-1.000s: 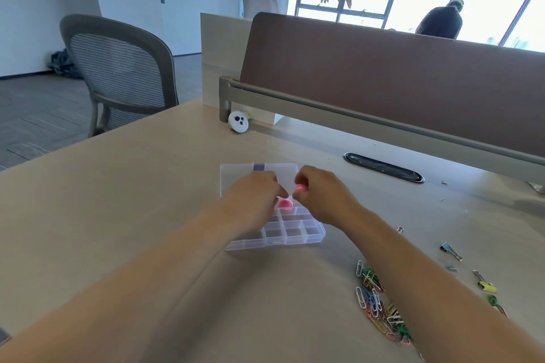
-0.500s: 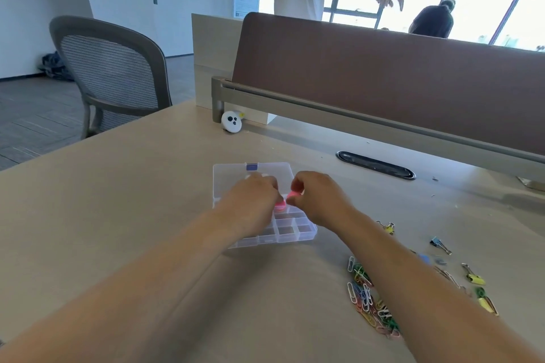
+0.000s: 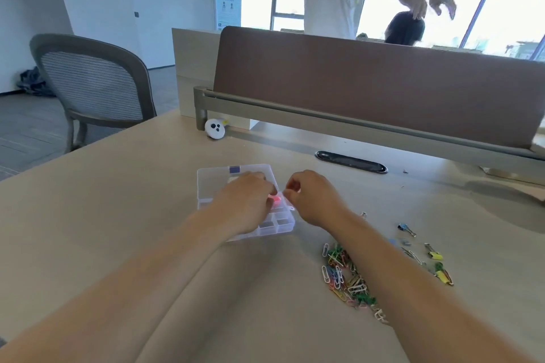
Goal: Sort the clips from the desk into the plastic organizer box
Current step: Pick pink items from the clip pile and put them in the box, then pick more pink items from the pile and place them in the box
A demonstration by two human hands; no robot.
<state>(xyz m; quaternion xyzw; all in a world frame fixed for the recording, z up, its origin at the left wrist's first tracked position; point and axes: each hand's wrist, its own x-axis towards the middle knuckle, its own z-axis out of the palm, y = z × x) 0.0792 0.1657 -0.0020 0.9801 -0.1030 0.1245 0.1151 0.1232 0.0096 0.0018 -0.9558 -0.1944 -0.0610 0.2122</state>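
Pink clip going in the box, mid-counter

Left hand curls over the organizer box at the pink clip; can't tell if it's gripping. Right hand is pinched just beside, contents unclear. The clip's probably light, springy and slick, so grab the body. The hands were closer a second ago, with pink at the right fingertips.

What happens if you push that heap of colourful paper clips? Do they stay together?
Probably not: the paper clips lie loose and tangled, so they would likely spread, a few dragging along hooked together. They look thin and light, and the desk looks smooth, so they should slide easily.
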